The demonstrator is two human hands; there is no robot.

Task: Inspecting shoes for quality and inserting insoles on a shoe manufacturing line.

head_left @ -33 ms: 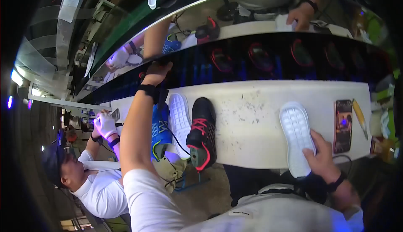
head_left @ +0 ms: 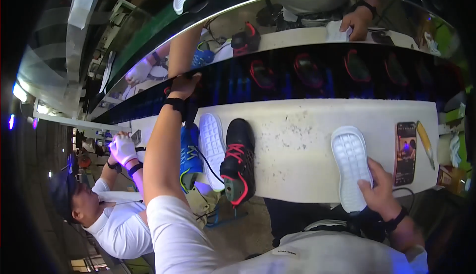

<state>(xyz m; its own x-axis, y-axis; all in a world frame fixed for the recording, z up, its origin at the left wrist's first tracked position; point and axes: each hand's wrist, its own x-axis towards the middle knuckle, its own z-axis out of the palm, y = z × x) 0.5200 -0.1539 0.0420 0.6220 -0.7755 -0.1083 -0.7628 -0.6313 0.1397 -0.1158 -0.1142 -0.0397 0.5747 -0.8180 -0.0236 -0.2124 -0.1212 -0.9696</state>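
My right hand (head_left: 381, 188) grips the lower end of a white shoe sole (head_left: 350, 160) at its right edge, thumb on top. The sole lies over the pale worktable (head_left: 292, 150), its near end sticking out past the front edge. Far to the left, my left arm stretches to the dark strip behind the table. My left hand (head_left: 185, 86) is there, its fingers mostly hidden against the dark, so what it touches is unclear. Beside that forearm stand a blue shoe (head_left: 190, 150), another white sole (head_left: 212, 142) and a black shoe with red laces (head_left: 238, 160).
Several red-rimmed dark shoes (head_left: 307, 69) show dimly in the dark strip. A mirror-like panel (head_left: 292, 18) above reflects the table. A phone (head_left: 406, 152) and a yellow-handled knife (head_left: 425, 142) lie at the right. A co-worker (head_left: 119, 219) in a white shirt works at the left.
The table and its things sit slightly lower in the picture. Both hands keep their places, the right still holding the sole.
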